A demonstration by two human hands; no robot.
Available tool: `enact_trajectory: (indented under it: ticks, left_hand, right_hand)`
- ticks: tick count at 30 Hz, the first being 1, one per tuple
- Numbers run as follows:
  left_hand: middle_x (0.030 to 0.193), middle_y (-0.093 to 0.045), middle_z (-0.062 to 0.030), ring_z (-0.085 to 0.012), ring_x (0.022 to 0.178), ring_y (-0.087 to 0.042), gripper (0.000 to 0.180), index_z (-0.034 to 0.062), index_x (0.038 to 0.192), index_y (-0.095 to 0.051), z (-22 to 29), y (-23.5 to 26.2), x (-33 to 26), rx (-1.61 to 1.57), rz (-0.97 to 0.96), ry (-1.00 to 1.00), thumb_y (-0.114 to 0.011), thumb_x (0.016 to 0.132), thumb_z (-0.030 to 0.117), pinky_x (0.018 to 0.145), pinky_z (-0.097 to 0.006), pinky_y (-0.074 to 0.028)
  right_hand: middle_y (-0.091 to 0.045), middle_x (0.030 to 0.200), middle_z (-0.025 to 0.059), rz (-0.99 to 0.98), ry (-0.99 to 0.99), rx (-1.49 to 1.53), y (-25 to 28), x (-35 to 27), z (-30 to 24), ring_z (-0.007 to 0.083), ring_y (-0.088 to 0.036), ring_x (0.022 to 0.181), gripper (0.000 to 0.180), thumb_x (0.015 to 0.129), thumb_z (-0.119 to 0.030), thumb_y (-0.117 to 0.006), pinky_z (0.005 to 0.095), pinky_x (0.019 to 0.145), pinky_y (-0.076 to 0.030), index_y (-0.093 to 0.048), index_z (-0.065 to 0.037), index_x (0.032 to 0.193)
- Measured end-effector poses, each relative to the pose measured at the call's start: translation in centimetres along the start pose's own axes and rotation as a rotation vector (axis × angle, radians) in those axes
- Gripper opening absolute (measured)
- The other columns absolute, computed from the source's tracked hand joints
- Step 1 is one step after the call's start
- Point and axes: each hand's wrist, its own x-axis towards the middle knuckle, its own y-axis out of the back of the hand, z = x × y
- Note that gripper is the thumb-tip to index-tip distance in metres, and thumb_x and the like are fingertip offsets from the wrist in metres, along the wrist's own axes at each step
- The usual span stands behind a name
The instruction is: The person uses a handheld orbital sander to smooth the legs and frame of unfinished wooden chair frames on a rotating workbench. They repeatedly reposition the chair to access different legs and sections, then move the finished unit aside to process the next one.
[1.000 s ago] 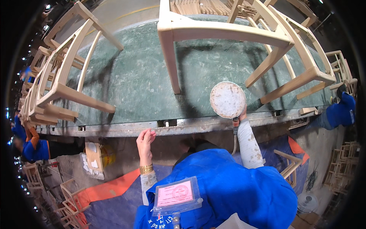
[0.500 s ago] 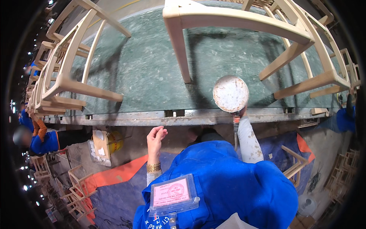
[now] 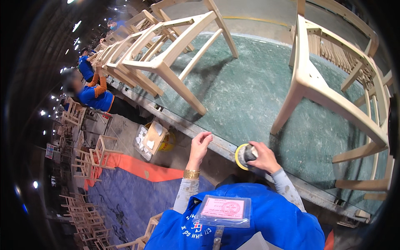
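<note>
Yellow rims the round pad of the sander (image 3: 241, 157) that my right grip (image 3: 264, 158) has hold of, fingers wrapped over its dark body from above and closed firmly enough to carry it. The tool is tilted, the pad turned toward my left, and it sits at the near metal edge (image 3: 221, 148) of the green bench (image 3: 237, 108); whether it touches that edge I cannot tell. My left grip (image 3: 200, 146) is raised near the same edge, to the left of the sander and apart from it, fingers bent in toward the thumb; I cannot tell if the tips meet or pinch anything small. A gold bracelet (image 3: 191, 174) circles that wrist.

On the bench, a pale wooden chair frame (image 3: 346, 111) stands ahead of me to the right, its nearest leg coming down beyond the sander. Another chair frame (image 3: 181, 90) stands to the left, at the near end of a long row. Farther along that side, a co-worker (image 3: 96, 96) in blue with orange sleeves reaches toward the row. Below the bench's edge, a yellow bucket (image 3: 168, 141) sits beside a wooden board (image 3: 155, 136), and an orange strip (image 3: 143, 168) borders a purple sheet (image 3: 125, 193) on the floor.
</note>
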Motion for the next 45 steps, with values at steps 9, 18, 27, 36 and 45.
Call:
enact_trajectory:
  ticks: [9, 18, 27, 36, 45]
  left_hand:
    - [0.102, -0.059, -0.0037, -0.0114, 0.092, -0.058, 0.03, 0.0028, 0.114, -0.056, -2.8, 9.6, 5.1, -0.071, 0.227, -0.008, -0.061, 0.086, 0.013, 0.078, -0.025, -0.047]
    - [0.125, -0.046, -0.015, -0.022, 0.11, -0.05, 0.066, -0.0022, 0.132, -0.036, 0.9, 15.7, 15.7, -0.1, 0.048, -0.218, -0.07, 0.079, 0.015, 0.091, -0.034, -0.043]
    - [0.116, -0.048, -0.0208, -0.0307, 0.107, -0.051, 0.07, -0.0044, 0.127, -0.035, 4.8, 7.3, 21.2, -0.043, 0.353, -0.569, -0.074, 0.077, 0.024, 0.09, -0.036, -0.042]
    - [0.097, -0.054, -0.0154, -0.0341, 0.084, -0.058, 0.047, 0.0009, 0.109, -0.046, 5.4, 7.6, 19.8, -0.154, 0.429, -0.706, -0.073, 0.073, 0.013, 0.069, -0.037, -0.047]
    - [0.089, -0.053, -0.0164, -0.0333, 0.075, -0.057, 0.051, 0.0006, 0.108, -0.046, 4.0, 10.5, 18.4, -0.02, 0.446, -0.724, -0.075, 0.073, 0.023, 0.064, -0.038, -0.046]
  right_hand:
    - [-0.05, 0.107, 0.0199, 0.283, -0.368, -0.267, -3.8, 14.3, 2.9, 0.0434, -0.058, 0.089, 0.072, 0.06, -0.018, -0.073, 0.0491, 0.075, -0.049, -0.042, -0.02, 0.126]
    - [-0.051, 0.113, 0.021, 0.355, -0.65, -0.459, -1.8, 22.4, 2.4, 0.038, -0.054, 0.101, 0.061, 0.07, -0.037, -0.072, 0.0415, 0.088, -0.043, -0.053, -0.009, 0.12]
    - [-0.051, 0.121, 0.0078, 0.614, -0.13, 0.463, 11.4, 46.5, -1.7, 0.021, -0.049, 0.111, 0.049, 0.091, -0.048, -0.043, 0.0399, 0.091, -0.039, -0.047, -0.017, 0.129]
    - [-0.059, 0.106, 0.0094, 0.194, 0.13, 0.782, 21.7, 65.8, -1.9, 0.0215, -0.054, 0.101, 0.07, 0.092, -0.061, -0.025, 0.038, 0.093, -0.041, -0.043, -0.004, 0.127]
    - [-0.058, 0.097, 0.0093, 0.595, 0.292, 0.542, 18.0, 55.9, -1.9, 0.018, -0.055, 0.088, 0.039, 0.092, -0.03, -0.051, 0.0346, 0.081, -0.047, -0.036, -0.007, 0.119]
